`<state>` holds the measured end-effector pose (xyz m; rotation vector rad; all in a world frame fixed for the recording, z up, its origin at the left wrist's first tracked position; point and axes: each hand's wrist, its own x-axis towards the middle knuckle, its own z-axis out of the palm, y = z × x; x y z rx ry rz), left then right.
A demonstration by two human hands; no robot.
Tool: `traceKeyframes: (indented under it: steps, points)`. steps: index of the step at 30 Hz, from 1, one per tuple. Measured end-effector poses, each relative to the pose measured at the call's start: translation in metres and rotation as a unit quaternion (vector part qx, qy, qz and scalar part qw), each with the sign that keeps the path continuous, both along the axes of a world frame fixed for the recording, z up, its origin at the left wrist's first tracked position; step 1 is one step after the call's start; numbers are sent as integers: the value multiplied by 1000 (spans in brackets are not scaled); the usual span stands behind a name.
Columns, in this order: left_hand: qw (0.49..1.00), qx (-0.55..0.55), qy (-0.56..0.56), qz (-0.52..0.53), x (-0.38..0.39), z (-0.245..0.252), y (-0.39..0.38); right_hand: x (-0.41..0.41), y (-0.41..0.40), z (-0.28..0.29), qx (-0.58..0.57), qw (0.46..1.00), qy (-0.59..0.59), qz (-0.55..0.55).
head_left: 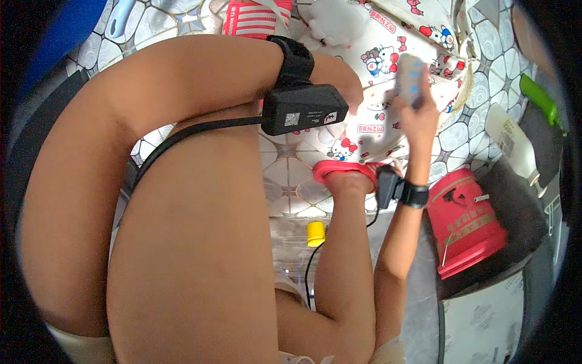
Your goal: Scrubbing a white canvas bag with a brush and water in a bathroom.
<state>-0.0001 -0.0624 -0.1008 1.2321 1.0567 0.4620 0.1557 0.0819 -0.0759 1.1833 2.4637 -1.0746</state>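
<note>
My right hand (418,113) grips a pale scrubbing brush (410,79) with blue spots, blurred, over a white fabric (363,107) printted with red bows and cartoon cats. The fabric lies bunched on the tiled floor. White suds (336,20) sit on its far part. Bent around my left knee, my left arm brings my left hand (341,82) down at the fabric's left side. A black wrist device (302,109) covers part of that hand, and its fingertips are hidden, so its hold cannot be seen. A red slipper (323,170) is on my right foot, at the near edge of the fabric.
A red bucket (468,223) is to the right, near a white pump bottle (511,141) and a green bottle (541,98). Red-and-white striped footwear (257,20) and a light-blue handle (120,18) are at the far side. A yellow cap (316,234) and a black cable (309,268) lie between my legs.
</note>
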Motion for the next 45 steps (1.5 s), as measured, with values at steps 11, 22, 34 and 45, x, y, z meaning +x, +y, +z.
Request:
traceKeyframes:
  steps: [11,22,34,45]
  points:
    - [980,194,-26,21,13,-34,-8,17,16,-2,141,989,42,6]
    - [958,262,-87,76,16,-52,-9,31,-1,-1,30,994,103,18]
    - [961,260,-73,52,9,-46,-12,31,-18,7,39,998,33,28]
    - [997,41,-32,50,9,-34,-11,9,-43,21,82,994,-32,65]
